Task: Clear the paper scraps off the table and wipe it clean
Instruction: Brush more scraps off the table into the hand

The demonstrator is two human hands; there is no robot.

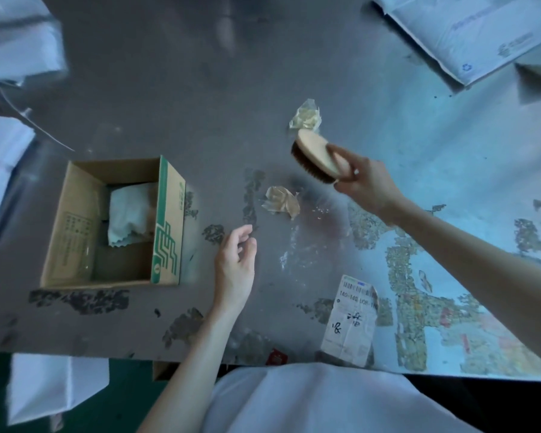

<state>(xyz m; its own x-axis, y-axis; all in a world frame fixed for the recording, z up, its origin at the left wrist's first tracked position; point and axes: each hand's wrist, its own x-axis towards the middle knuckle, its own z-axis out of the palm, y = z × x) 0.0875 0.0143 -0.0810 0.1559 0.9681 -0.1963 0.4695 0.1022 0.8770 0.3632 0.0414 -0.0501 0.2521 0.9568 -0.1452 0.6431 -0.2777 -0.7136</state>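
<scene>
My right hand point(364, 182) grips a wooden brush point(316, 157) with dark bristles, held above the worn grey table point(200, 104). Just beyond the brush lies a crumpled tape scrap point(305, 115). A second crumpled tape scrap point(281, 200) rests nearer, below and left of the brush. A white shipping label point(352, 320) lies flat by the near edge. My left hand point(236, 260) hovers empty with fingers loosely curled, between the scraps and an open cardboard box point(166, 220). Small crumbs are scattered near the second scrap.
The cardboard box holds a pale cloth point(128, 214). White mailer bags point(469, 32) lie at the far right corner, and more white stacks point(16, 42) sit along the left side. A small red scrap point(277, 357) rests at the near table edge.
</scene>
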